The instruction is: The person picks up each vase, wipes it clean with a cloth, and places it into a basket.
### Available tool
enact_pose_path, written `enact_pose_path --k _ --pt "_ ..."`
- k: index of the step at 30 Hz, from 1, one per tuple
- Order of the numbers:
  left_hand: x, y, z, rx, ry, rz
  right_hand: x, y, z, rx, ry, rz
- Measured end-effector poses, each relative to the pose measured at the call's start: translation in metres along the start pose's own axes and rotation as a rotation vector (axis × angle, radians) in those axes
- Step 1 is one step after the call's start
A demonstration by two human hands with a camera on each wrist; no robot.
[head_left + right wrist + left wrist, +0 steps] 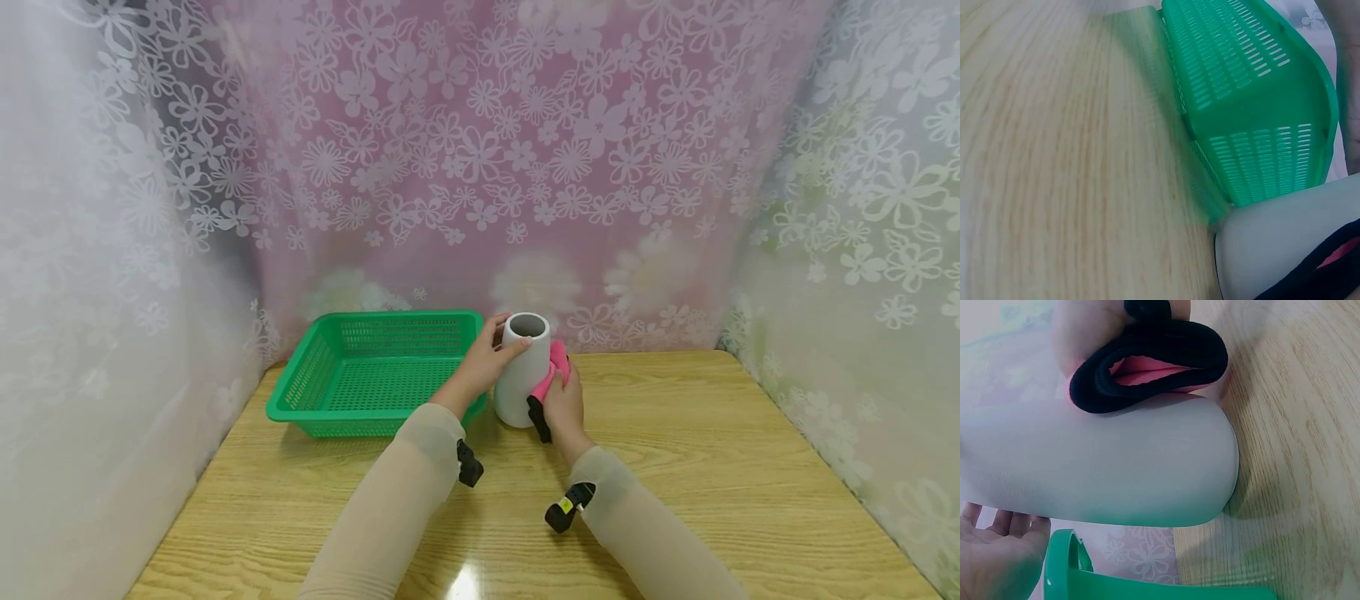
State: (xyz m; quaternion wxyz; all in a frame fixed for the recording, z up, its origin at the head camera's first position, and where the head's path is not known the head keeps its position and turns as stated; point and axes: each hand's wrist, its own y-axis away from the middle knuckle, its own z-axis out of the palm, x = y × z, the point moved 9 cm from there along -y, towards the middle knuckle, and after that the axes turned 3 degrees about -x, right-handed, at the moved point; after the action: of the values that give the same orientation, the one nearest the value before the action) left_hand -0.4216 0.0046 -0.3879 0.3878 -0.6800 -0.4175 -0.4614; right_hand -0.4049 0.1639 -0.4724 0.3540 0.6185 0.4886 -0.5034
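A tall white vase with a round open mouth stands upright on the wooden table. My left hand grips it near the rim, with the thumb on the near side and the fingers round the left. In my right hand is a bright pink cloth item with a thick black edge, pressed against the vase's right side. The left wrist view shows its black edge as a folded loop with pink inside, lying on the smooth white wall. Only the lower vase appears in the right wrist view.
A green plastic basket with slotted walls sits just left of the vase, its right end close by my left hand. Flowered curtains hang behind and on both sides. Wooden tabletop extends to the right.
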Motion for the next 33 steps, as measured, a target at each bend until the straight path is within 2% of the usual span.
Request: enact_pose_path --k 9,13,24,33 --pt "0.000 -0.001 -0.002 -0.002 0.014 0.012 0.013 -0.001 0.005 -0.090 -0.044 0.144" --pt "0.000 0.000 -0.002 -0.006 0.005 0.010 0.018 0.000 0.006 -0.125 -0.053 0.183" --pt "0.000 -0.001 0.001 -0.004 0.005 0.017 0.020 -0.009 0.003 -0.188 -0.027 0.202" --pt "-0.001 -0.001 0.001 0.008 0.020 0.017 0.020 -0.010 0.003 -0.220 -0.094 0.257"
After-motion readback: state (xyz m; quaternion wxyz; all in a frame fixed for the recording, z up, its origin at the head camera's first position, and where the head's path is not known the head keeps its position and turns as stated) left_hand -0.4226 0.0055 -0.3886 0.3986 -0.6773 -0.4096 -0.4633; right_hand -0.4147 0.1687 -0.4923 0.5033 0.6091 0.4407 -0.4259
